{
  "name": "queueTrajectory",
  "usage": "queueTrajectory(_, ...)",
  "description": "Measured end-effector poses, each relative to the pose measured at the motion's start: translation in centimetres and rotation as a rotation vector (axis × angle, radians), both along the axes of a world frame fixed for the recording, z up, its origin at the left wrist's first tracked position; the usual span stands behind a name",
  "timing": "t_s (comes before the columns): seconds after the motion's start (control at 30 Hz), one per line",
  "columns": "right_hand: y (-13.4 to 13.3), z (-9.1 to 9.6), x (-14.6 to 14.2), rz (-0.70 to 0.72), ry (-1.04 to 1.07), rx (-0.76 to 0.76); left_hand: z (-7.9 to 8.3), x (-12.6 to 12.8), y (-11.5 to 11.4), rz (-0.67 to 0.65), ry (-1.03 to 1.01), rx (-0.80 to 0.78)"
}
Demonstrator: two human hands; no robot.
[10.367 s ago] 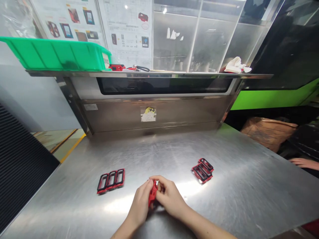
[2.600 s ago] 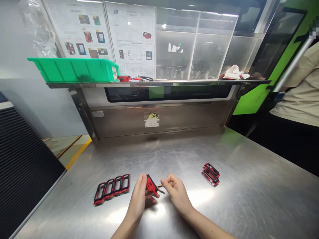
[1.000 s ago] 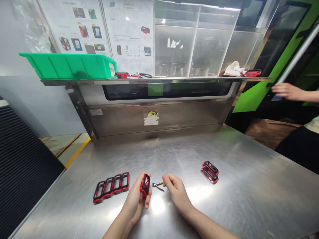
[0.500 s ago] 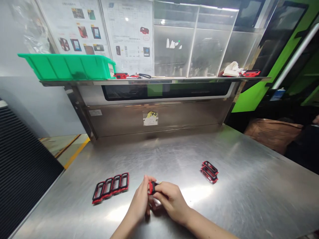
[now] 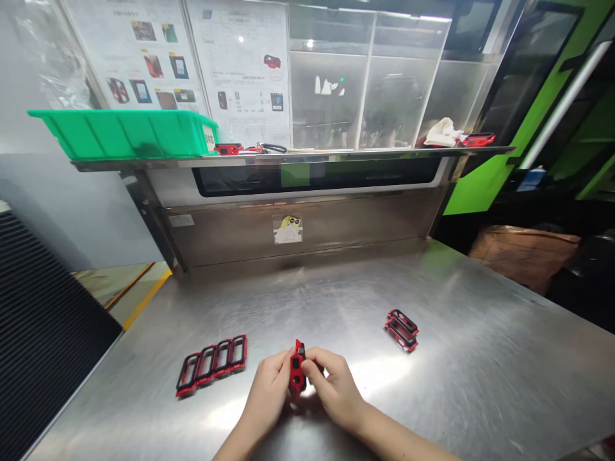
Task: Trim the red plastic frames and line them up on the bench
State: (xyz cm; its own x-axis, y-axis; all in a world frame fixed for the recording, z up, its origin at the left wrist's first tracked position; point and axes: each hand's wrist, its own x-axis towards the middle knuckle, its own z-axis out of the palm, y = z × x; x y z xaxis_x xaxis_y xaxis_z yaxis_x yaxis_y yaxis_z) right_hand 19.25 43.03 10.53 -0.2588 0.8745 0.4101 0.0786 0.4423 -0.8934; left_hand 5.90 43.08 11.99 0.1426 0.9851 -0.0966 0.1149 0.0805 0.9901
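Note:
Between my two hands, over the front of the metal table, is a red and black plastic frame (image 5: 297, 370), held on edge with its narrow side toward me. My left hand (image 5: 271, 386) is closed on its left side, and my right hand (image 5: 335, 388) grips the right side with thumb and forefinger. Some of my fingertips are hidden behind the part. To the left lies a row of several similar red and black frames (image 5: 211, 366), set side by side. Farther off to the right, two more frames (image 5: 402, 330) rest against each other.
The steel table (image 5: 307, 288) reaches back to an upright panel with a small sticker (image 5: 288, 229). Above it, a shelf (image 5: 298, 155) carries a green bin (image 5: 125, 136), red parts and a white cloth (image 5: 442, 132). A brown bag (image 5: 523, 256) stands beyond the table's right edge.
The frame in my hands has been turned, so more of its red side with dark openings faces me. My left fingers have curled down from a straighter pose.

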Motion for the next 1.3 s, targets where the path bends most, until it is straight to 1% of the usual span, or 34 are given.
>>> queueTrajectory(0.1, 0.1, 0.0, -0.1, -0.004, 0.050, -0.046, 0.0, 0.0, 0.0, -0.029, 0.010, -0.015)
queueTrajectory(0.27, 0.2, -0.1, -0.1, 0.025, 0.115, -0.140, -0.2, 0.1, 0.0, -0.035, 0.010, -0.043)
queueTrajectory(0.63, 0.3, -0.1, -0.1, 0.024, 0.121, -0.184, 0.2, 0.3, -0.2, -0.047, 0.049, -0.083)
queueTrajectory(0.7, 0.3, -0.1, -0.1, 0.020, 0.112, -0.186, 0.3, 0.3, -0.1, -0.045, 0.029, -0.117)
queueTrajectory(0.77, 0.3, 0.0, 0.0, 0.022, 0.086, -0.165, 0.4, 0.3, 0.0, -0.039, 0.004, -0.187)
queueTrajectory(0.87, 0.0, 0.3, -0.1, 0.068, 0.033, -0.080, 0.5, 0.2, 0.3, -0.001, -0.024, -0.284)
queueTrajectory(0.93, -0.2, 0.4, -0.2, 0.074, 0.011, -0.029, 0.3, 0.1, 0.5, 0.012, -0.037, -0.310)
queueTrajectory(1.0, -0.3, 0.5, -0.3, 0.056, 0.015, -0.037, 0.0, 0.1, 0.7, 0.002, -0.027, -0.319)
queueTrajectory(1.07, -0.1, 0.5, -0.3, 0.045, 0.055, -0.104, -0.4, 0.0, 0.7, -0.007, 0.022, -0.314)
queueTrajectory(1.13, 0.2, 0.5, -0.2, 0.045, 0.130, -0.196, -0.7, -0.1, 0.7, 0.046, 0.090, -0.241)
queueTrajectory(1.23, 0.8, 0.5, 0.0, 0.017, 0.244, -0.320, -0.7, -0.2, 0.3, 0.178, 0.183, 0.017)
queueTrajectory(1.3, 1.2, 0.4, 0.1, 0.000, 0.297, -0.380, -0.4, -0.2, -0.1, 0.192, 0.186, 0.135)
